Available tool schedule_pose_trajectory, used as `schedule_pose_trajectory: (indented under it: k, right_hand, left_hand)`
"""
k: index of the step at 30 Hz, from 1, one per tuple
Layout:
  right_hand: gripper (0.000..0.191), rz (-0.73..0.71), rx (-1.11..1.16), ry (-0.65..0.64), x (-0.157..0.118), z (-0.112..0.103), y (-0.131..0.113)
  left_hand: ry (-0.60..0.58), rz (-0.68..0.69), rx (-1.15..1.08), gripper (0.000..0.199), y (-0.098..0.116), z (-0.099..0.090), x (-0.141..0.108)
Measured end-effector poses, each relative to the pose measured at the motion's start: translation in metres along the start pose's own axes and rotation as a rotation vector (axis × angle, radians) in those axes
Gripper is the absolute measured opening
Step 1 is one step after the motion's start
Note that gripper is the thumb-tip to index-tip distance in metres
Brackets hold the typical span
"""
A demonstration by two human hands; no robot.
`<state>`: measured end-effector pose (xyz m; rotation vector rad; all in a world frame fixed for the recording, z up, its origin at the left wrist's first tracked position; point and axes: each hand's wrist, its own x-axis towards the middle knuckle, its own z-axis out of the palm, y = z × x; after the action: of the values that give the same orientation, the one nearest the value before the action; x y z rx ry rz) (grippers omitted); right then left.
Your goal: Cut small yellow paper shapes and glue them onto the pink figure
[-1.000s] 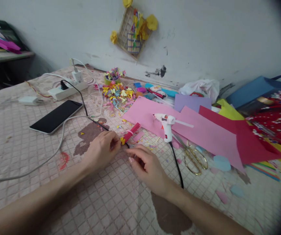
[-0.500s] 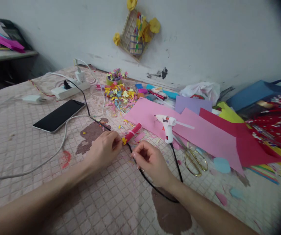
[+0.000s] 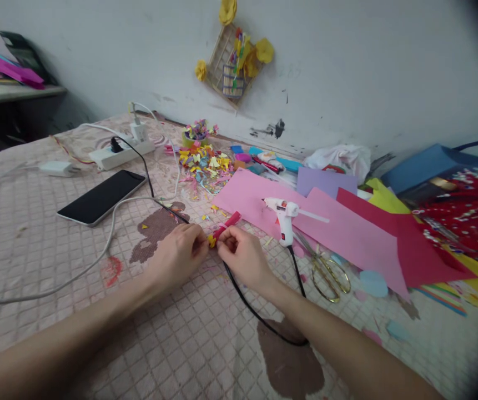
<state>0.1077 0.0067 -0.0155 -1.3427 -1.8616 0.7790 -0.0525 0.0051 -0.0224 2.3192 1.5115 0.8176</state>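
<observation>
A rolled red paper tube (image 3: 228, 223) with a pale pink band and small yellow paper pieces (image 3: 211, 240) at its near end lies between my hands, slanting up to the right. My left hand (image 3: 182, 247) is closed, its fingertips pinched at the yellow end. From the other side my right hand (image 3: 245, 258) comes up to the same end, thumb and fingers pressed together; whatever may be between them is too small to see. Under my hands runs the black cord (image 3: 247, 304) of a white glue gun (image 3: 284, 219), which rests on pink paper (image 3: 347, 236) to the right.
Gold-handled scissors (image 3: 330, 278) lie right of the glue gun. Small paper cuttings (image 3: 209, 161) are heaped behind my hands. On the left are a phone (image 3: 102, 197), a white cable (image 3: 105, 247) and a power strip (image 3: 122, 154). Red paper (image 3: 409, 244) lies at the right.
My right hand has moved left and slightly up, to the yellow end of the red paper tube. My left hand stays almost where it was.
</observation>
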Motion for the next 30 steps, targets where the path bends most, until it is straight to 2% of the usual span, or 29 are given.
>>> schedule_pose_trajectory:
  k: [3,7,12,15,18,22,30]
  right_hand:
    - [0.009,-0.016,0.023,-0.001,0.000,-0.002,0.003]
    - [0.007,0.040,0.185,-0.019,-0.005,-0.008,0.006]
    - [0.004,0.164,0.564,-0.073,-0.013,-0.013,0.008]
    - [0.005,0.150,0.822,-0.099,-0.019,-0.019,0.008]
    - [0.005,0.148,0.968,-0.112,-0.030,-0.029,0.007]
    - [0.006,0.164,1.035,-0.077,-0.049,-0.045,0.000]
    - [0.007,0.070,1.087,-0.085,-0.074,-0.077,-0.012]
  left_hand:
    - [-0.007,-0.004,-0.002,0.012,0.001,-0.001,0.000]
    - [-0.014,-0.002,-0.003,0.012,0.003,-0.002,0.001]
    - [-0.009,-0.003,0.000,0.013,0.002,-0.001,0.001]
    - [-0.006,-0.011,-0.001,0.012,0.000,0.001,0.001]
    - [-0.014,-0.025,0.001,0.011,-0.001,0.002,0.000]
    - [-0.015,-0.028,-0.002,0.011,-0.001,0.002,0.000]
    - [-0.017,-0.045,-0.042,0.011,-0.002,0.000,0.000]
